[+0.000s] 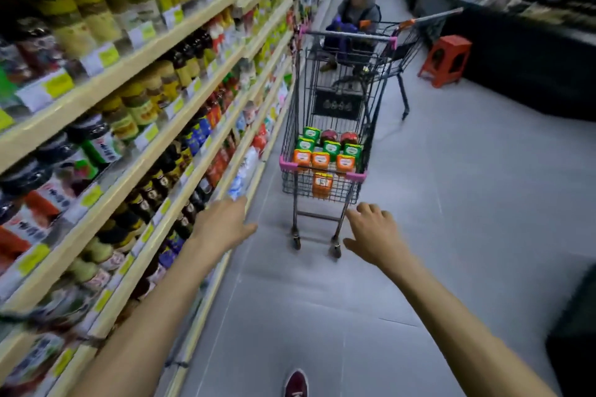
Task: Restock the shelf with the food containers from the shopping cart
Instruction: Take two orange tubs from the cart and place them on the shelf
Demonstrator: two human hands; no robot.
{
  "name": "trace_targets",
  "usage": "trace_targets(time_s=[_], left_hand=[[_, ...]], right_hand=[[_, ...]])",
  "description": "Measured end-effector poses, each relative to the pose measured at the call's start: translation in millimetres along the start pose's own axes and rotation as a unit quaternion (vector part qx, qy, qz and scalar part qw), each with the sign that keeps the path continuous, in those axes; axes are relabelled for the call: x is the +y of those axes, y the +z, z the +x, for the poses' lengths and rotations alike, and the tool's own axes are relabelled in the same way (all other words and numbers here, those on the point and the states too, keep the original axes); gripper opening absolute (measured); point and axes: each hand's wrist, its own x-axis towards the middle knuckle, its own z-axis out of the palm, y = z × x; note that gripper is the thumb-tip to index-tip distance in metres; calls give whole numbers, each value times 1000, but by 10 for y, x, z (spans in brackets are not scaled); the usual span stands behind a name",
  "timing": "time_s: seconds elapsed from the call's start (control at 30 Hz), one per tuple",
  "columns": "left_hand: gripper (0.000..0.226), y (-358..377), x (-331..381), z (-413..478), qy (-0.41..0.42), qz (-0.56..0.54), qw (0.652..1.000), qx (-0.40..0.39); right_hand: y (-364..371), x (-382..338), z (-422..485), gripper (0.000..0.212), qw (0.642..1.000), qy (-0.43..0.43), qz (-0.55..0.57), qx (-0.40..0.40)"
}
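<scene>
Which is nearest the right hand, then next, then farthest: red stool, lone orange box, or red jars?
1. Lone orange box, near end of the cart, ahead of the right hand.
2. Red jars, deeper inside.
3. Red stool, beyond it, right side.

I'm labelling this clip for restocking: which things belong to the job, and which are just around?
Job: shopping cart, its orange containers, green containers and red jars, the shelf, left hand and right hand, both open and empty.
Just around: red stool, seated person, second cart, dark display counter.
</scene>
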Motion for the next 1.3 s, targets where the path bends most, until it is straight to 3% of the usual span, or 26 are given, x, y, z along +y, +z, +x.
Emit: trace_targets(time_s=[0.37, 0.5, 0.57, 0.8, 1.2, 1.3], left_hand=[[50, 108, 731, 1840, 66, 23, 997, -32], [56, 195, 1032, 2619, 70, 48, 995, -46], [56, 239, 1171, 2996, 68, 40, 995, -55], [45, 481, 1582, 4125, 52, 44, 991, -117], [47, 1410, 1716, 5413, -6, -100, 966, -239], [61, 1704, 1695, 5648, -52, -143, 951, -268]], right_hand=[[177, 830, 1574, 47, 999, 41, 23, -23], [235, 1224, 2324, 54, 999, 24, 27, -35], [247, 1432, 2701, 48, 999, 14, 28, -44], [326, 1923, 3900, 50, 995, -22, 25, -92], [838, 2023, 5417, 56, 979, -2, 80, -186], [1055, 2082, 5700, 57, 970, 21, 79, -227]])
